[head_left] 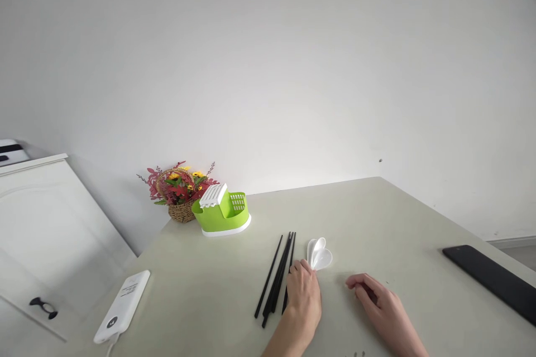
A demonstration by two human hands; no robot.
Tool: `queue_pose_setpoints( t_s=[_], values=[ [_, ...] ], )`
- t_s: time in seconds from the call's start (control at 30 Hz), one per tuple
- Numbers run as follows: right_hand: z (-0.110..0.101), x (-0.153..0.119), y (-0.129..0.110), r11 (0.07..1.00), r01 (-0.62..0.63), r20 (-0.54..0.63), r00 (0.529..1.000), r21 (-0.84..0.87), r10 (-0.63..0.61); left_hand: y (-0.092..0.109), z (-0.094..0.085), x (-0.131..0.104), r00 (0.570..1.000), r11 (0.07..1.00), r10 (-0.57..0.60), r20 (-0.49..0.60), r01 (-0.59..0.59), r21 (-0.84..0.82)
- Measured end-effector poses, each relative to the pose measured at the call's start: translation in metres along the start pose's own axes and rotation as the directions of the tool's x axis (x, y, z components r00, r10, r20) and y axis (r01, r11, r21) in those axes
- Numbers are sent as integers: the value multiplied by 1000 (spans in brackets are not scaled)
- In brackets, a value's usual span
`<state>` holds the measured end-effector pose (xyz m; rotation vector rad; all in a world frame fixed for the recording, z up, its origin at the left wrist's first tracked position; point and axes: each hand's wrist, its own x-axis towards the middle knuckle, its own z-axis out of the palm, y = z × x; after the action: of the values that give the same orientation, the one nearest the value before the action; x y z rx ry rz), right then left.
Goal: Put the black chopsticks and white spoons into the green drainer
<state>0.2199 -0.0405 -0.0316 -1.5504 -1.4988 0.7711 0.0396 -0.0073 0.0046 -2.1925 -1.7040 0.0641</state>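
Note:
My left hand is closed around the handles of several white spoons, whose bowls fan out beyond my fingertips on the table. Just left of that hand, several black chopsticks lie loosely bunched on the tabletop, and the hand overlaps part of the rightmost one. My right hand rests to the right of the spoons with its fingers curled; what they hold, if anything, is hidden.
A green and white utensil holder stands at the back left beside a flower basket. A white power bank with a cable lies left on the table. A black flat object lies at the right edge.

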Motion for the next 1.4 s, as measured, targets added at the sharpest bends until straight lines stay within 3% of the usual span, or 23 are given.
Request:
queue_pose_setpoints(
  t_s=[0.17, 0.3, 0.43, 0.53, 0.7, 0.83, 0.93, 1.03, 1.13, 1.27, 1.4],
  values=[
    [-1, 0, -1, 1000, 9, -12, 1000, 0, -9, -1, -4, 2, 999, 999, -19, 32, 20, -31],
    [-2, 0, 0, 1000, 17, -9, 1000, -7, -17, -7, -6, -2, 997, 996, -67, -28, 65, -66],
    [-2, 0, 0, 1000, 30, -14, 999, -7, -30, -36, -18, 9, 988, 989, -81, -133, 64, -133],
    [-1, 1, 0, 999, 36, -14, 999, 5, -36, -85, -36, 36, 953, 985, -135, -272, 98, -143],
    [1, 1, 1, 1000, 21, 11, 1000, -10, -21, -201, -57, 84, 892, 970, -240, -384, 234, -64],
    [2, 2, 2, 1000, 20, 26, 999, -2, -20, -278, -51, 97, 854, 934, -337, -395, 357, -24],
    [2, 3, 3, 1000, 24, 32, 999, -7, -24, -307, -41, 95, 895, 937, -349, -279, 339, -85],
    [3, 2, 3, 999, 36, 23, 999, -24, -35, -310, -36, 94, 912, 942, -327, -248, 293, -164],
    [3, 3, 2, 999, 35, 19, 999, -15, -34, -293, -34, 99, 926, 933, -309, -216, 250, -260],
    [3, 3, 3, 999, 38, -2, 999, -25, -38, -249, -37, 117, 968, 901, -217, -127, 148, -409],
    [2, 3, 3, 998, 53, -15, 998, -31, -53, -194, -46, 134, 982, 882, -106, -155, 21, -471]
  ],
)
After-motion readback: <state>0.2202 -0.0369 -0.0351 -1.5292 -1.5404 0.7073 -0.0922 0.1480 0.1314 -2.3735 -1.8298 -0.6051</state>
